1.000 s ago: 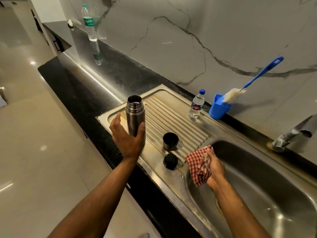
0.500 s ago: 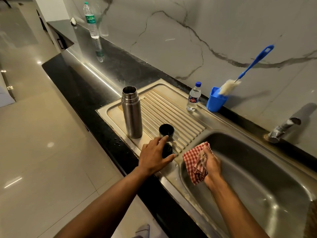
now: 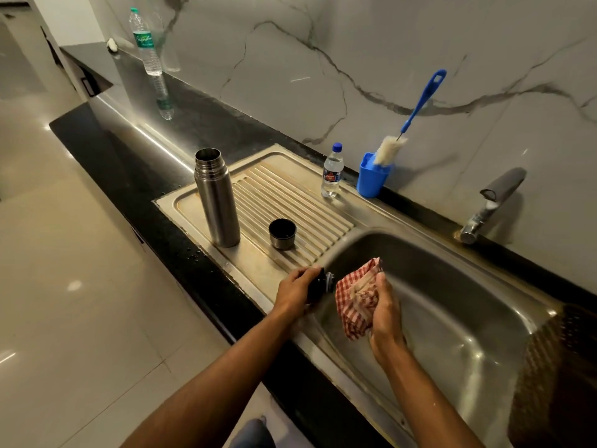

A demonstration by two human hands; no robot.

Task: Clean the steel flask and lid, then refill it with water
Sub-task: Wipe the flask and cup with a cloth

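Left hand [image 3: 295, 291] grips the black lid [image 3: 319, 283] at the sink's [image 3: 452, 318] near-left rim. Right hand [image 3: 382, 313] clutches the checked cloth [image 3: 357, 302] just right of it. Steel flask [image 3: 217, 198] stands upright, far-left.

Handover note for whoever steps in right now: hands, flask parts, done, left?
Left hand: holds the black stopper at the sink's edge.
Right hand: grips the red checked cloth over the basin, beside the stopper.
Steel flask: open, upright on the drainboard; cup lid beside it, mouth up.
Done: flask taken apart.
Left: wipe stopper, clean cup lid, refill, close.
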